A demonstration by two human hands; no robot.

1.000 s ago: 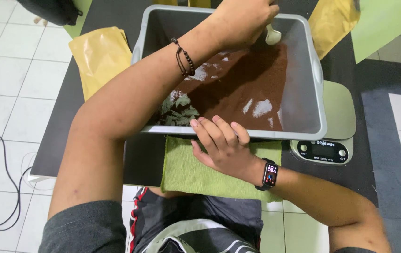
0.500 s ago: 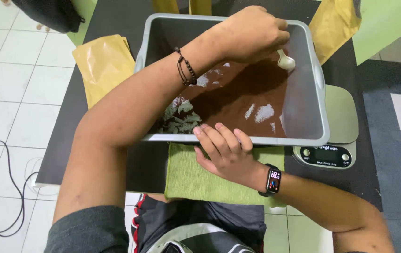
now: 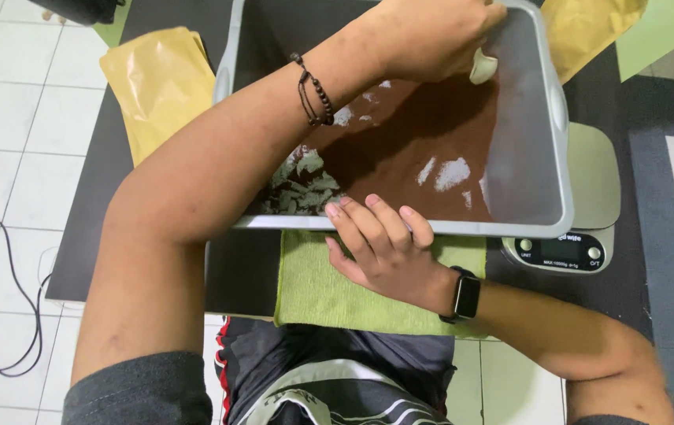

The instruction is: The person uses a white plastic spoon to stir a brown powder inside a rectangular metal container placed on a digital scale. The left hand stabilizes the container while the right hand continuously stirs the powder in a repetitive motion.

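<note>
Left hand [image 3: 431, 35] grips a pale scoop [image 3: 483, 67] over brown powder [image 3: 416, 142] in the grey tub [image 3: 557, 118]; right hand [image 3: 380, 248], fingers extended, rests on the tub's near rim above a green cloth [image 3: 329, 291].

Left arm stretches forward across the body, left hand [image 3: 431, 35] curled closed. Right hand [image 3: 380, 248] lies flat, fingers spread, wrist bent.

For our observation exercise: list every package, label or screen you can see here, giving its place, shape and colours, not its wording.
Yellow pouch: flat, glossy, left of the grey tub.
Second yellow pouch: top right, partly hidden by the tub.
Scale panel: dark strip with round buttons, under the tub's right corner.
Watch screen: black rectangle, right wrist.
</note>
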